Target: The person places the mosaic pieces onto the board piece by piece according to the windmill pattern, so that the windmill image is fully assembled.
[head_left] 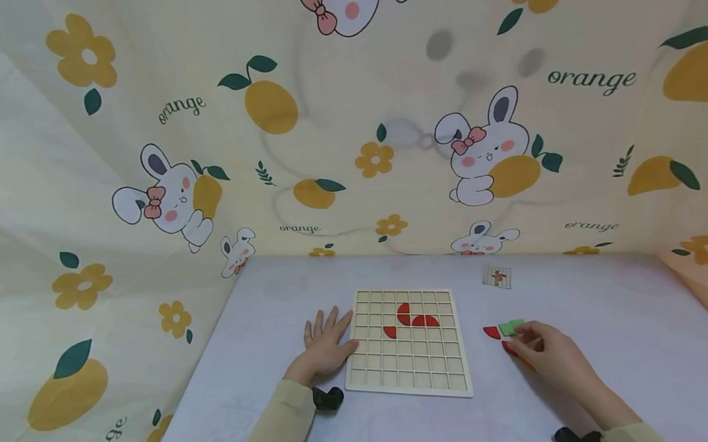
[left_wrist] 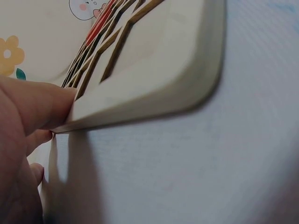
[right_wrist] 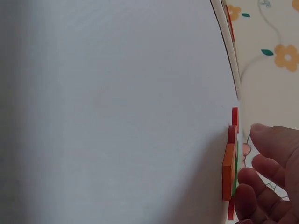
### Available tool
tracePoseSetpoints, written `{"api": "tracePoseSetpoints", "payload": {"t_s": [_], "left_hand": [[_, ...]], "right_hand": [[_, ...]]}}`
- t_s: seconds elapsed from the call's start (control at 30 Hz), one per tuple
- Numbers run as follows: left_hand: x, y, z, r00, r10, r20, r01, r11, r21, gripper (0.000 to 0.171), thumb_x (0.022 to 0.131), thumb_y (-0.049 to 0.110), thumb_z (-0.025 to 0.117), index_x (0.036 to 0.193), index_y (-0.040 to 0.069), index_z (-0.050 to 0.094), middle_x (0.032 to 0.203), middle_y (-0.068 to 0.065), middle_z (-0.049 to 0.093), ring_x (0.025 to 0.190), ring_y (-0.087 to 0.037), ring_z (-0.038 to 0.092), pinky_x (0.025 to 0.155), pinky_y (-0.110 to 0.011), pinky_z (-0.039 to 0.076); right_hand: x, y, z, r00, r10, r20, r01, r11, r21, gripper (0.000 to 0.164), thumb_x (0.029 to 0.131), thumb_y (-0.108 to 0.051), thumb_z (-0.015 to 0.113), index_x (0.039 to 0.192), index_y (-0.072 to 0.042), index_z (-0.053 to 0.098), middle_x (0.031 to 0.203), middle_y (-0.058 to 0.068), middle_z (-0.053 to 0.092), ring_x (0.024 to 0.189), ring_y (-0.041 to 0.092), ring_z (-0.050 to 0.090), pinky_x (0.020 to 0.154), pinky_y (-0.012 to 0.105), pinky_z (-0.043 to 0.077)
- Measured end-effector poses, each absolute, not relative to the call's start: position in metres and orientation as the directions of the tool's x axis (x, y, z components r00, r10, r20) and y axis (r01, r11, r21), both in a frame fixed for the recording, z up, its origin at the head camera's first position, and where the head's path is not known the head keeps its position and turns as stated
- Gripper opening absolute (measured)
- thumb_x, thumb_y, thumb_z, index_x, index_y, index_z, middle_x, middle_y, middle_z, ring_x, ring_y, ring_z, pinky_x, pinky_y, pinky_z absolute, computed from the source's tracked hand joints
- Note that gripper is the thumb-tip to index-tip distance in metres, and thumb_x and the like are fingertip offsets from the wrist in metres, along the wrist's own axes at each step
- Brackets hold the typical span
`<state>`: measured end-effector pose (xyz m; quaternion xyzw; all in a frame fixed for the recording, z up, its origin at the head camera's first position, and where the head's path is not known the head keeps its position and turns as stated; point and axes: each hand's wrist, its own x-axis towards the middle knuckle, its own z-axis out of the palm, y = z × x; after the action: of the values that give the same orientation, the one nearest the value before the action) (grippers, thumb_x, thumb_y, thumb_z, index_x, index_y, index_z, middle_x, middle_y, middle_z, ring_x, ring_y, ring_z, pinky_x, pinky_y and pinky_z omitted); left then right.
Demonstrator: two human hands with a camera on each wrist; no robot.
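Where the board (head_left: 406,364) lies: flat on the pale table (head_left: 405,430), between the two hands, its face ridged into small square cells.
Red wedges (head_left: 404,315): seated in cells in the upper half of the board, rounded in outline.
Left hand (head_left: 323,353): fingers spread and nearly straight, thumb resting on the board's left rim, curled round nothing.
Right hand (head_left: 551,354): fingers loosely bent over the loose pieces, thumb apart from the fingertips, no piece visible between them; whether a fingertip touches one, I cannot tell.
Loose pieces: right of the board, green pieces (head_left: 511,328) beside a red piece (head_left: 492,332), with an orange piece (right_wrist: 227,172) close to the fingertips in the right wrist view.
Patterned card (head_left: 497,277): on the table beyond the loose pieces, near the board's upper right corner.
Piece handling: probably light, stiff and smooth, likely to skid if pushed; best pinched by opposite side edges, thumb against forefinger.
Board handling: looks rigid and fairly light, so a knock could slide it; the plain rim is the place to hold, clear of the cells.
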<state>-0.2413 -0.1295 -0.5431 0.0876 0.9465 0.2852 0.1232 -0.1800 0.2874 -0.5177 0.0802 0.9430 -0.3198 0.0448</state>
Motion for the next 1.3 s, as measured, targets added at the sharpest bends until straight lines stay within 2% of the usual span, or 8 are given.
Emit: {"api": "tracePoseSetpoints", "payload": {"t_s": [0.23, 0.47, 0.83, 1.07, 1.3], "left_hand": [[-0.241, -0.129, -0.542, -0.953, 0.238, -0.186, 0.090, 0.812, 0.576, 0.064, 0.097, 0.041, 0.053, 0.153, 0.022, 0.030, 0.162, -0.010, 0.005, 0.145, -0.034, -0.015, 0.109, -0.055, -0.018], [-0.240, -0.129, -0.542, -0.953, 0.245, -0.179, 0.100, 0.811, 0.577, 0.064, 0.097, 0.041, 0.053, 0.153, 0.022, 0.030, 0.162, -0.009, 0.005, 0.145, -0.034, -0.015, 0.109, -0.055, -0.018], [-0.241, -0.132, -0.544, -0.952, 0.261, -0.161, 0.125, 0.809, 0.574, 0.064, 0.096, 0.041, 0.053, 0.153, 0.022, 0.031, 0.162, -0.010, 0.006, 0.145, -0.035, -0.013, 0.109, -0.056, -0.017], [-0.240, -0.131, -0.543, -0.952, 0.259, -0.160, 0.122, 0.807, 0.578, 0.064, 0.096, 0.040, 0.054, 0.153, 0.022, 0.031, 0.162, -0.010, 0.007, 0.145, -0.036, -0.012, 0.109, -0.057, -0.016], [-0.240, -0.130, -0.541, -0.955, 0.252, -0.157, 0.116, 0.803, 0.584, 0.064, 0.096, 0.040, 0.054, 0.153, 0.021, 0.032, 0.161, -0.011, 0.007, 0.145, -0.036, -0.012, 0.109, -0.057, -0.016]], "right_hand": [[-0.178, 0.293, -0.526, -0.981, 0.103, -0.162, 0.179, 0.791, -0.585, 0.047, 0.086, -0.038, 0.074, 0.116, -0.003, 0.063, 0.097, 0.006, 0.062, 0.084, 0.022, 0.053, 0.066, 0.031, 0.051], [-0.180, 0.292, -0.530, -0.989, 0.079, -0.124, 0.136, 0.809, -0.571, 0.040, 0.083, -0.032, 0.078, 0.108, -0.003, 0.067, 0.091, 0.007, 0.057, 0.083, 0.024, 0.050, 0.066, 0.031, 0.049], [-0.180, 0.287, -0.531, -0.991, 0.083, -0.102, 0.127, 0.812, -0.570, 0.036, 0.084, -0.030, 0.077, 0.106, -0.003, 0.066, 0.092, 0.007, 0.057, 0.082, 0.023, 0.051, 0.066, 0.032, 0.050], [-0.179, 0.281, -0.526, -0.995, 0.057, -0.082, 0.095, 0.788, -0.608, 0.026, 0.085, -0.013, 0.075, 0.106, -0.004, 0.064, 0.089, 0.004, 0.062, 0.077, 0.021, 0.053, 0.065, 0.030, 0.051], [-0.179, 0.279, -0.524, -0.995, 0.045, -0.091, 0.091, 0.788, -0.609, 0.025, 0.085, -0.010, 0.074, 0.106, -0.004, 0.063, 0.083, 0.003, 0.060, 0.075, 0.020, 0.051, 0.062, 0.030, 0.047]]}}
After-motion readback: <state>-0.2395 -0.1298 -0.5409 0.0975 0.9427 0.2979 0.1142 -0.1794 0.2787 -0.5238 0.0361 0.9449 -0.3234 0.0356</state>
